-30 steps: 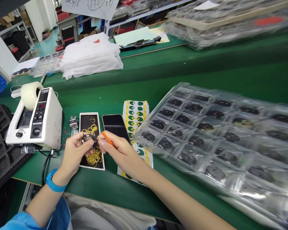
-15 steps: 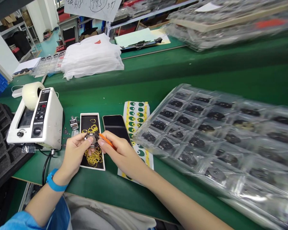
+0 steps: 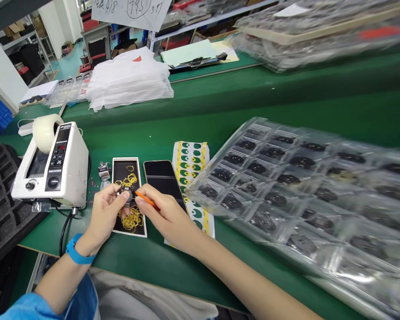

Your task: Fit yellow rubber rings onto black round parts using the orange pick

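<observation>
My left hand (image 3: 106,206) is closed on the edge of a small round black part (image 3: 130,201), like a watch case, with a silvery disc inside. In my right hand (image 3: 156,206), a thin orange stick-like tool (image 3: 147,200) is pinched between thumb and fingers, its tip at the right rim of the round part. Both hands are above a white-rimmed box (image 3: 146,231) with a dark inside. Thin yellow rings (image 3: 131,220) lie loose in it. My fingers hide the tool's tip and part of the round part.
Left stands a white tape dispenser (image 3: 76,164), with a tally counter (image 3: 103,170) beside it. Right of the box lie a phone (image 3: 162,175) and a sticker sheet (image 3: 190,166). Clear compartment trays (image 3: 286,178) of black parts cover the right. White sheets (image 3: 130,80) are stacked behind.
The orange tool has shifted slightly along the rim and lies a little flatter. My left hand keeps its grip on the round part. The whole view has moved a little.
</observation>
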Motion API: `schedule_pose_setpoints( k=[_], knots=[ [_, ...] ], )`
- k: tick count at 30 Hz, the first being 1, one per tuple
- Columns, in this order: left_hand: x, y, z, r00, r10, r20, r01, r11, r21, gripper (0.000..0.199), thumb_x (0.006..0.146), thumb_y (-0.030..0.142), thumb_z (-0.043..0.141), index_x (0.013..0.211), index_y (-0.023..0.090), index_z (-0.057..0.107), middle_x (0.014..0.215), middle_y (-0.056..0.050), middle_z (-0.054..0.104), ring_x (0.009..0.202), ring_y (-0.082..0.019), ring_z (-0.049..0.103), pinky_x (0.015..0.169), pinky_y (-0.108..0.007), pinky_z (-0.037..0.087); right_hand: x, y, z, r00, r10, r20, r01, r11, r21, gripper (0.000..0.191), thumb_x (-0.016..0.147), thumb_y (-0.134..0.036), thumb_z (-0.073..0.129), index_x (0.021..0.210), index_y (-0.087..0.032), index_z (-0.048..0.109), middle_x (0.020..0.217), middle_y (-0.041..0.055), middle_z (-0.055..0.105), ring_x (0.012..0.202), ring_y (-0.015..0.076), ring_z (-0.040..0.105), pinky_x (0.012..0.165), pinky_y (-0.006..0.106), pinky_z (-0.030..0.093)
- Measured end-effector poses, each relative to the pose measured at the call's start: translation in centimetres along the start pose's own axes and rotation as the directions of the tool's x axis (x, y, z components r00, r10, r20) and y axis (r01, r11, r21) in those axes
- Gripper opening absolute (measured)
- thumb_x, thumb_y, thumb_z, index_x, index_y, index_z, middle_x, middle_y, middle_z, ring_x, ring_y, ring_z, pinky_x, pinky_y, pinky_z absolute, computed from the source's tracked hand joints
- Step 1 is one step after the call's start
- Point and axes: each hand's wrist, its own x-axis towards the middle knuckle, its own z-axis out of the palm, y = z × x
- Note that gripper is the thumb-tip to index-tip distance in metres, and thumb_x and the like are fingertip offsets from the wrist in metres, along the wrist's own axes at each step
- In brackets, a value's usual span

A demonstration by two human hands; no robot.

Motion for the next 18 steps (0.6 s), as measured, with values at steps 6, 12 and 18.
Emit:
schedule_pose_setpoints(
  k=[6, 12, 18],
  knots=[
    [0.6, -0.4, 0.3, 1.000, 0.007, -0.018, -0.006, 1.000, 0.016, 0.032, 0.071, 0.042, 0.078, 0.075, 0.013, 0.067, 0.055, 0.001, 0.061, 0.044, -0.008, 0.052, 0.046, -0.020, 0.045, 0.3, 0.0, 0.3, 0.993, 0.098, -0.070, -0.091, 0.991, 0.095, 0.024, 0.087, -0.035, 0.045, 0.067, -0.023, 0.040, 0.057, -0.0056, 0.038, 0.052, 0.0119, 0.033, 0.051, 0.026, 0.025],
    [0.9, -0.8, -0.1, 0.986, 0.151, -0.073, -0.140, 0.981, 0.135, 0.018, 0.078, 0.030, 0.071, 0.085, 0.013, 0.067, 0.069, -0.002, 0.065, 0.053, -0.010, 0.059, 0.054, -0.023, 0.051, 0.8, 0.1, 0.3, 0.956, 0.244, -0.165, -0.202, 0.950, 0.239, 0.032, 0.080, -0.048, 0.058, 0.068, -0.021, 0.048, 0.059, -0.0055, 0.039, 0.053, 0.0107, 0.032, 0.050, 0.025, 0.024],
    [0.5, -1.7, -0.7, 0.841, 0.537, -0.061, -0.462, 0.774, 0.433, 0.021, 0.079, 0.010, 0.062, 0.090, 0.021, 0.076, 0.090, -0.005, 0.064, 0.084, -0.016, 0.063, 0.074, -0.030, 0.054, 1.1, 0.1, 0.1, 0.935, 0.354, 0.021, -0.323, 0.825, 0.465, 0.055, 0.068, -0.071, 0.066, 0.061, -0.017, 0.056, 0.056, -0.0028, 0.045, 0.043, 0.0058, 0.024, 0.043, 0.024, 0.018]
  ],
)
